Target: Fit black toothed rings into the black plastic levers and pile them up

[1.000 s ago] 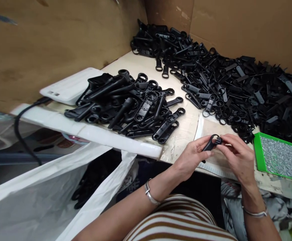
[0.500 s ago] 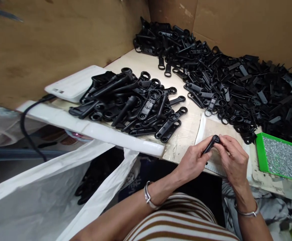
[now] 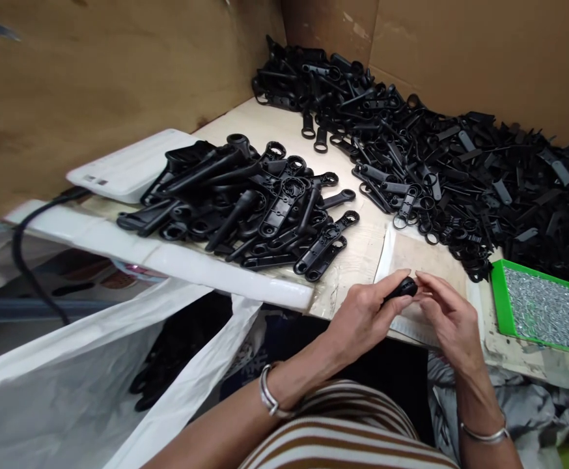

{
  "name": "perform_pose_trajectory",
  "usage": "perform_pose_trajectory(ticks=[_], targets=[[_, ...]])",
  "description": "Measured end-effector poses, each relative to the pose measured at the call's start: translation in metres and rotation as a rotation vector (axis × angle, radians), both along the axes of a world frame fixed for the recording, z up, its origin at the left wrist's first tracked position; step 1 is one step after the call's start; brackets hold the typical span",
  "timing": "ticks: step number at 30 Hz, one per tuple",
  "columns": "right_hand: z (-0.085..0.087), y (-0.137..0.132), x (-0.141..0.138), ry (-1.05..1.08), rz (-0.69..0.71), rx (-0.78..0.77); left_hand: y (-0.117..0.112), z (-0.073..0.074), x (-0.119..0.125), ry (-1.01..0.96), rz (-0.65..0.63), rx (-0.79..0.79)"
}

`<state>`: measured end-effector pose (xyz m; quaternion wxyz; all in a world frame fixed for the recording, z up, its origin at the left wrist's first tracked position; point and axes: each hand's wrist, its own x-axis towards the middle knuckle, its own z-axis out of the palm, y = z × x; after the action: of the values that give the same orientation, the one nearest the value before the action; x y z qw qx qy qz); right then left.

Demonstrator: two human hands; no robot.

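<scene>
My left hand (image 3: 365, 316) grips a black plastic handle part (image 3: 402, 287) between thumb and fingers, above the front edge of the table. Only the rounded end of the part shows; the hand hides most of the rest. Close beside that end is my right hand (image 3: 451, 319), its fingers bent and the thumb apart from the forefinger. Nothing shows between them, and whether a fingertip touches the part is hard to see. Beneath both hands lies a pale flat sheet (image 3: 406, 251) on the table.
A pile of black handle parts (image 3: 284, 208) lies at left, near a white box-shaped device (image 3: 128, 166) with a black cable (image 3: 18, 251). A larger heap of black pieces (image 3: 460, 156) fills the back right. A green tray (image 3: 503, 306) contains small metal pieces. A white bag (image 3: 69, 391) hangs below left.
My right fingers have come off the end of the black part and loosened. The left hand keeps its grip and has turned the part, so less of it shows. The view has shifted slightly.
</scene>
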<state>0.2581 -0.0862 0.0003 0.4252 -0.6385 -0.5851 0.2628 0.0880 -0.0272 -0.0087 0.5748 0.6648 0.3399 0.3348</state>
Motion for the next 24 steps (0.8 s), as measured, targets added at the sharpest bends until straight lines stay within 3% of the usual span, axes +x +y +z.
perform_pose_trajectory(ticks=[3,6,10,13,17,21,24], targets=[[-0.004,-0.003,-0.002,0.121,0.088,-0.186,-0.003,0.002,-0.002,-0.068,-0.114,-0.078],[-0.009,-0.002,-0.011,0.158,0.07,-0.261,-0.003,-0.001,-0.001,-0.008,-0.122,-0.089],[-0.003,0.009,-0.016,0.148,0.135,-0.283,0.004,0.0,-0.01,0.127,-0.079,0.135],[0.008,0.029,-0.002,-0.059,0.165,-0.222,0.017,0.012,-0.034,0.229,0.128,0.484],[0.018,0.07,0.02,-0.595,0.007,0.007,0.048,0.034,-0.076,0.408,0.624,0.843],[0.021,0.11,0.014,-0.831,-0.092,-0.169,0.086,0.049,-0.108,0.662,0.924,0.778],[0.018,0.133,0.003,-0.736,-0.144,-0.315,0.11,0.05,-0.122,0.591,0.925,0.659]])
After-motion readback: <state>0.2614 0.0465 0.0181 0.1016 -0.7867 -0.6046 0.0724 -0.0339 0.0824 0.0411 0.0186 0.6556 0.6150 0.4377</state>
